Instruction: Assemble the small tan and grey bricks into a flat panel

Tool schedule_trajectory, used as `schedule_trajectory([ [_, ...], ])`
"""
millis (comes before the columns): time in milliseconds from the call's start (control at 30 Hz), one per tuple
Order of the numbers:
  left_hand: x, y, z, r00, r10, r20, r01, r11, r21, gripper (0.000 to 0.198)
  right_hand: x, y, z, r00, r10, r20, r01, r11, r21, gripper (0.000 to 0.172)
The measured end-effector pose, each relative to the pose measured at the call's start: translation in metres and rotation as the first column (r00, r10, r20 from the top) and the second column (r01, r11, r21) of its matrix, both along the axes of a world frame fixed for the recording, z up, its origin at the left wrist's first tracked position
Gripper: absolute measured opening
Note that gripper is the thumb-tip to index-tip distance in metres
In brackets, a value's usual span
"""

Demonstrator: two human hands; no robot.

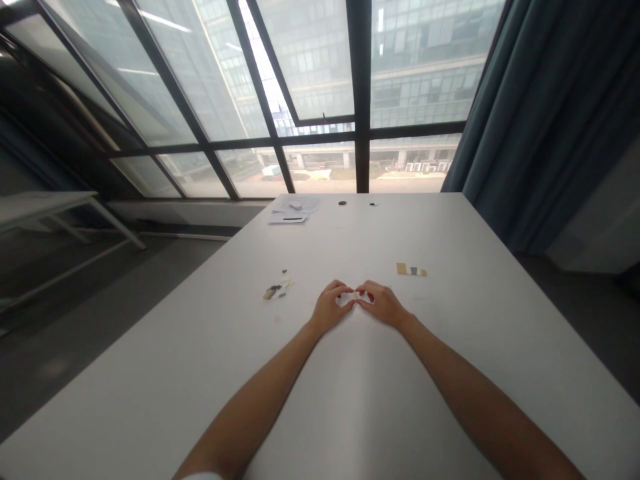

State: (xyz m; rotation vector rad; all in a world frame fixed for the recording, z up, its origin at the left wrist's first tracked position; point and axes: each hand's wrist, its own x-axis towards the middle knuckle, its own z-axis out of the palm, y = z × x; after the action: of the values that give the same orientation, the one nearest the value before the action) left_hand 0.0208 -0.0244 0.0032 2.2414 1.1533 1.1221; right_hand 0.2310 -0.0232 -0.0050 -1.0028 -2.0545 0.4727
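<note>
Small pale piece (356, 294) sits pinched between my left hand (330, 311) and right hand (386, 305), midway across the worktop (345, 243); I judge it light and perhaps brittle, best held by its ends. Loose scraps (271, 293) lie off to my left, a tan-and-grey strip (402, 268) beyond my right, with the side edges well apart.
</note>
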Motion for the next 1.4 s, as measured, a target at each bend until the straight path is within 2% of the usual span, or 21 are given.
schedule_trajectory([
  [500, 0.0, 0.001, 0.0, 0.999, -0.028, 0.021, 0.028, 1.0, -0.001, 0.026, 0.0, 0.0, -0.002, 1.0, -0.016, -0.001, 0.016, 1.0, 0.003, 0.016],
  [1067, -0.001, 0.0, 0.002, 0.997, -0.069, 0.042, 0.07, 0.997, -0.026, 0.026, 0.001, -0.003, 0.005, 1.0, 0.008, -0.03, -0.007, 1.0, 0.012, 0.017],
  [1200, -0.003, 0.001, 0.004, 0.997, -0.037, 0.061, 0.04, 0.998, -0.051, 0.031, 0.007, 0.001, 0.019, 0.998, -0.012, -0.062, 0.014, 0.999, 0.034, 0.016],
  [1400, -0.005, 0.004, 0.006, 0.996, 0.024, 0.084, -0.019, 0.998, -0.059, 0.021, 0.042, 0.015, 0.061, 0.956, -0.15, -0.253, 0.176, 0.98, 0.087, 0.014],
])
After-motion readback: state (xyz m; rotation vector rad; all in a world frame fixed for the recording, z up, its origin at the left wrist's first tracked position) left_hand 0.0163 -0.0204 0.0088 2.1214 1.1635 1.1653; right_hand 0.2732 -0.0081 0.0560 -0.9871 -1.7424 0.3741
